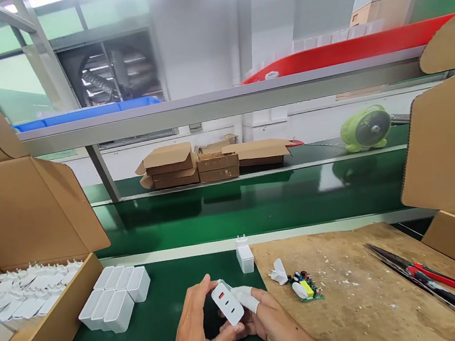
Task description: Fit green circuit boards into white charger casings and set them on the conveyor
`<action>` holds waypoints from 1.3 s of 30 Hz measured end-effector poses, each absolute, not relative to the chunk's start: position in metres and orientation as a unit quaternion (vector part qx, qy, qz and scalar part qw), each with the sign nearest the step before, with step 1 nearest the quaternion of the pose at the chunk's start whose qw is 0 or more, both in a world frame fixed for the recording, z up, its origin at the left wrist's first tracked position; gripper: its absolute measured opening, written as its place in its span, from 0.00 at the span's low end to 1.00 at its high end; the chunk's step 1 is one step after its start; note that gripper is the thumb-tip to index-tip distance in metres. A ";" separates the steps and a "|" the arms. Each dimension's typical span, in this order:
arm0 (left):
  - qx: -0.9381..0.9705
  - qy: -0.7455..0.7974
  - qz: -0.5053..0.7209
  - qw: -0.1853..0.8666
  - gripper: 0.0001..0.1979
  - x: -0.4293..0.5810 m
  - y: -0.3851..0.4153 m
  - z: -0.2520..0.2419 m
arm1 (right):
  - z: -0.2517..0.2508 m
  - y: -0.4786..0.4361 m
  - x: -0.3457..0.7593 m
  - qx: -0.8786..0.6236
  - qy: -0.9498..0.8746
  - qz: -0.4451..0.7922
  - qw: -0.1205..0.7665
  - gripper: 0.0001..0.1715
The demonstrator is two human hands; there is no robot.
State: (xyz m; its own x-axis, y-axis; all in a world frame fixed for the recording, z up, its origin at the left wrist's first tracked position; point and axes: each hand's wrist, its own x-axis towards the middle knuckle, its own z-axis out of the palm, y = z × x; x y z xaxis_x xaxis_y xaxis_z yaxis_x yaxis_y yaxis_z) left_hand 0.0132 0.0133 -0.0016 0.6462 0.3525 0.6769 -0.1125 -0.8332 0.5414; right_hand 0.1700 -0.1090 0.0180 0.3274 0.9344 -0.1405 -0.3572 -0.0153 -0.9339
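I see both hands low in the middle, over the green mat. My left hand and right hand are wrapped around one white charger, fingers curled tight on it, its ports facing up. One finger has a white cover. I think this one is not finished. A row of white shells waits near the left hand. A loose board and plug part lie on the wood.
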 end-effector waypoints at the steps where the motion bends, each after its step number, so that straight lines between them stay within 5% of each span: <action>1: 0.866 0.072 0.416 0.268 0.42 0.013 0.012 -0.001 | 0.019 -0.109 0.170 -0.517 -0.301 0.484 0.639 0.40; 5: 0.892 0.081 0.396 0.202 0.42 0.012 0.011 0.003 | 0.027 -0.116 0.169 -0.637 -0.394 0.292 0.596 0.27; 9: 0.924 0.071 0.338 0.164 0.37 0.010 0.016 0.001 | 0.042 -0.128 0.164 -0.768 -0.473 0.107 0.418 0.11; 16: 0.934 0.040 0.329 0.131 0.38 0.010 0.015 -0.012 | 0.042 -0.133 0.160 -0.786 -0.466 0.135 0.383 0.29; 29: 0.940 0.019 0.326 0.098 0.31 0.010 0.021 -0.016 | 0.039 -0.134 0.162 -0.736 -0.493 0.184 0.425 0.31; 35: 0.909 0.099 0.336 0.225 0.19 0.027 0.044 -0.010 | 0.032 -0.134 0.166 -0.737 -0.528 -0.005 0.422 0.20; 39: 0.895 0.135 0.312 0.288 0.19 0.054 0.063 -0.004 | 0.028 -0.133 0.188 -0.733 -0.502 -0.139 0.438 0.28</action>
